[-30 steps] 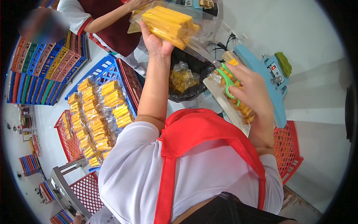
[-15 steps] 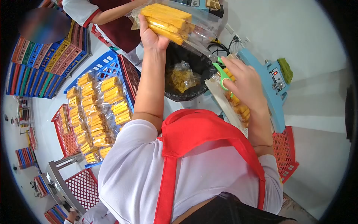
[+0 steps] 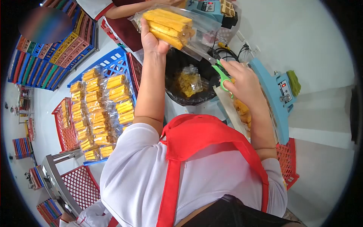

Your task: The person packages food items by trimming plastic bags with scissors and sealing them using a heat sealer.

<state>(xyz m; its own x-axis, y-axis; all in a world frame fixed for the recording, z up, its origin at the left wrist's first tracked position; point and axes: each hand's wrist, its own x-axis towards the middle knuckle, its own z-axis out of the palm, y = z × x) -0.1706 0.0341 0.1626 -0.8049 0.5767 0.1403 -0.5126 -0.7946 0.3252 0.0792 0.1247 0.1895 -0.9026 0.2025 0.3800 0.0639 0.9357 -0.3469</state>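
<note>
My left hand (image 3: pixel 153 41) is raised and closed round a clear plastic bag of yellow sticks (image 3: pixel 166 24). The food's exact kind is not certain. The bag's clear end stretches to the right, and a narrow flap of plastic hangs at its lower edge. In my right hand (image 3: pixel 244 81) is a pair of scissors (image 3: pixel 221 72) with green handles, its blades pointing at the bag's lower right edge. Whether the blades touch the plastic I cannot tell. Below both hands stands a black-lined bin (image 3: pixel 174 92) with yellow scraps and plastic in it.
Bagged yellow sticks lie in rows in a blue crate (image 3: pixel 117 56) at left. A light-blue machine (image 3: pixel 278 113) with more yellow pieces stands beside my right arm. Another person's arm (image 3: pixel 124 10) is at the top. Red crates (image 3: pixel 286 162) and cables (image 3: pixel 242 49) are nearby.
The scissors have shifted slightly left and stay near the bag's edge. A plastic flap shows more clearly below the bag. Both hands keep their holds; the view has tilted a little.
</note>
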